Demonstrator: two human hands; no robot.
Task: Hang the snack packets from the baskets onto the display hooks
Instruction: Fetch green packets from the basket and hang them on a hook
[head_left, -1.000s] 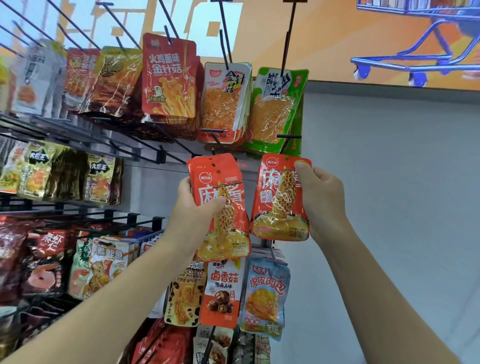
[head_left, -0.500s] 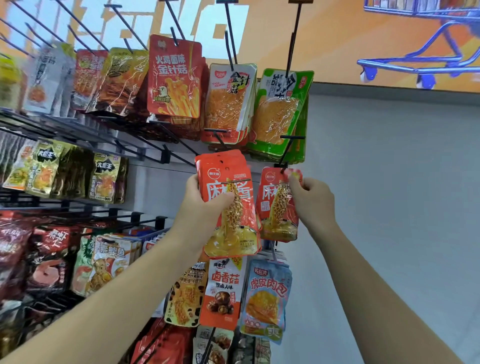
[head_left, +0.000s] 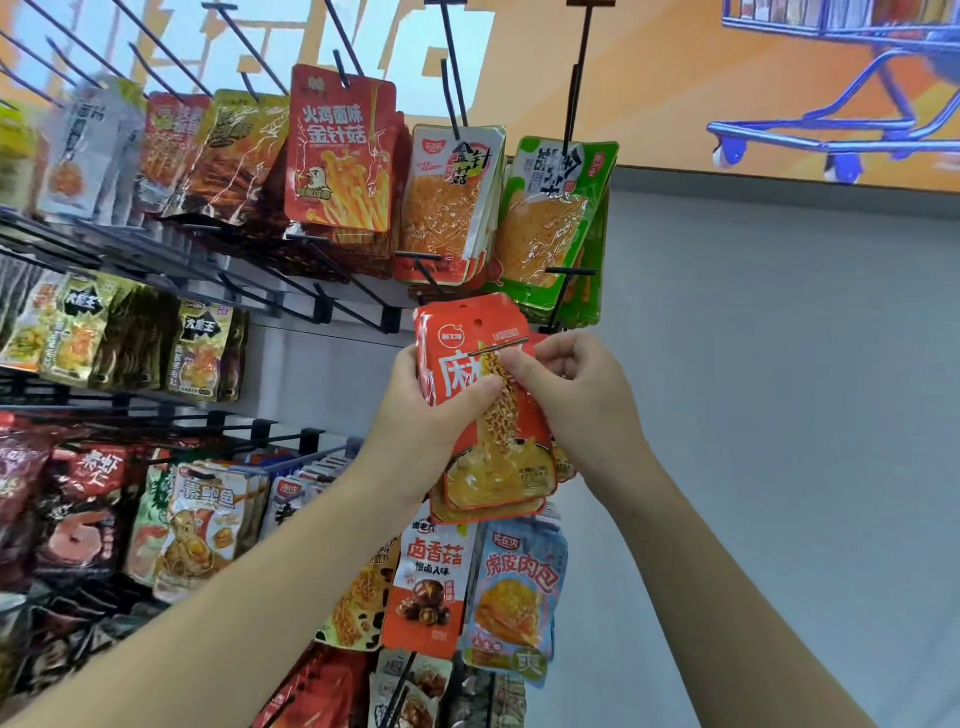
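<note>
Orange snack packet stack (head_left: 493, 510) gripped in left hand (head_left: 415, 421), just below green packets (head_left: 550, 223); right hand (head_left: 576, 400) pinching front packet's (head_left: 498, 467) top edge. Peel one only; thread hang hole (head_left: 481, 321) onto nearby hook (head_left: 560, 299)

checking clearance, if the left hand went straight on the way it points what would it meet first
Likely the black hook tip just above the orange packets the left hand grips, though depth is unclear.
</note>
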